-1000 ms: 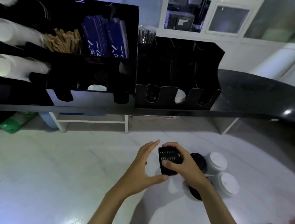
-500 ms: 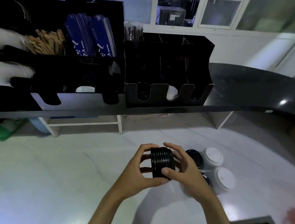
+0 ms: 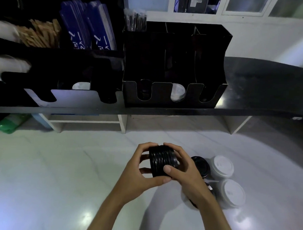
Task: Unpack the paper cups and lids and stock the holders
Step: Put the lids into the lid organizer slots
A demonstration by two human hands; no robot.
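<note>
A stack of black lids [image 3: 162, 161] lies on its side between both hands above the white counter. My left hand [image 3: 141, 171] grips its left end with curled fingers and thumb. My right hand [image 3: 184, 173] wraps the right end, thumb across the front. On the counter to the right sit a black lid stack [image 3: 200, 167] and two white lid stacks [image 3: 222, 167] [image 3: 232, 193]. Straight ahead on the black shelf stands a black lid holder [image 3: 174, 102] with three U-shaped slots; white lids [image 3: 177, 92] show in its middle slot.
A second black organizer [image 3: 70, 97] at left holds wooden stirrers [image 3: 39, 33], blue packets [image 3: 88, 28] and white cup stacks [image 3: 8, 68]. Wrapped straws [image 3: 135, 20] stand behind the lid holder. The black shelf [image 3: 252, 84] curves away right. A green bag [image 3: 9, 122] lies under the shelf.
My left hand has closed onto the left end of the black lid stack, which both hands now hold. The view has shifted closer to the holders.
</note>
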